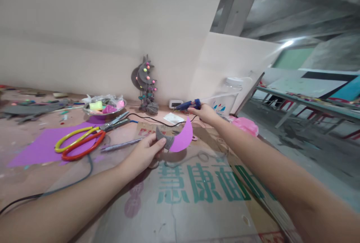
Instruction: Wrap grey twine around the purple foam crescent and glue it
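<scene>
Between the thumb and fingers of my left hand (pixel 148 148) is a purple paper crescent (pixel 182 138), its left part wound with grey yarn. A loose strand of grey yarn (pixel 194 159) trails below it over the cardboard. My right hand (pixel 207 114), farther back and to the right, grips a blue glue gun (pixel 186 105). The gun's nozzle points left, apart from the crescent, and a clear glue stick (pixel 219 95) seems to extend behind it.
Large scissors (pixel 84 141) lie on purple paper (pixel 36 147) at left, near a pen (pixel 122 144). Behind stand a metal bowl (pixel 104 115) of craft bits, a grey moon decoration (pixel 146 81), a small digital timer (pixel 176 103) and a plastic bottle (pixel 232 89). Printed cardboard (pixel 140 213) covers the front.
</scene>
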Demonstrator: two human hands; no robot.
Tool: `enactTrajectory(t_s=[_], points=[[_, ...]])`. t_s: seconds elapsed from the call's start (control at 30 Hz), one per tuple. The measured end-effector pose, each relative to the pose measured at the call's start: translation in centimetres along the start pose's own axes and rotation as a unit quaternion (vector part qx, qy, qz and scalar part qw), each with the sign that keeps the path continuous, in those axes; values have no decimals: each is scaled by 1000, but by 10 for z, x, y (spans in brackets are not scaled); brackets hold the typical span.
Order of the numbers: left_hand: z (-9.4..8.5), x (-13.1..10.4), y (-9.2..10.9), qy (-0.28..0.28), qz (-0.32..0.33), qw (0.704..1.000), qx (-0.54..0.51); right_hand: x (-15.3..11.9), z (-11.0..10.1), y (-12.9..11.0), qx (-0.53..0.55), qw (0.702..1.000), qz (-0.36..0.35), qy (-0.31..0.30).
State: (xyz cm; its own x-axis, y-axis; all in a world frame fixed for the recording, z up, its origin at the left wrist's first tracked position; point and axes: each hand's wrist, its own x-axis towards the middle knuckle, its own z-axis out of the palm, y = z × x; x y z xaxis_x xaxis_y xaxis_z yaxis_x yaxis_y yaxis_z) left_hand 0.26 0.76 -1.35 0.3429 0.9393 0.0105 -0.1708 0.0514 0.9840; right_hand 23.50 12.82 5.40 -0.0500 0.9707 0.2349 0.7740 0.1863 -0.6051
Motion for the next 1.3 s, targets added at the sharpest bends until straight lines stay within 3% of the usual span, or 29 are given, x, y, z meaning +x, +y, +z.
enactTrajectory(t_s=[0.13,0.23,0.43,0.57,0.73,0.9,0.97,1.17,1.3], points=[[0,-1,-1,-16,-9,1000,-10,16,33,23,-29,998,36,-32],[0,-1,-2,-19,-8,1000,-18,21,44,35,-49,995,50,-68],[-1,0,0,5,-7,1000,-18,14,26,40,-98,992,7,-74],[1,0,5,48,11,999,4,-11,5,38,-143,988,-27,-45],[-2,3,6,79,19,996,29,-71,-4,14,-153,981,-97,-67],[-5,4,4,73,21,997,25,-130,11,-26,-112,946,-261,-158],[-5,3,4,76,25,997,21,-145,21,-39,-93,937,-289,-174],[-4,4,3,73,20,997,15,-158,49,-55,-98,915,-363,-145],[-3,4,3,64,28,997,34,-153,47,-65,-103,914,-370,-128]])
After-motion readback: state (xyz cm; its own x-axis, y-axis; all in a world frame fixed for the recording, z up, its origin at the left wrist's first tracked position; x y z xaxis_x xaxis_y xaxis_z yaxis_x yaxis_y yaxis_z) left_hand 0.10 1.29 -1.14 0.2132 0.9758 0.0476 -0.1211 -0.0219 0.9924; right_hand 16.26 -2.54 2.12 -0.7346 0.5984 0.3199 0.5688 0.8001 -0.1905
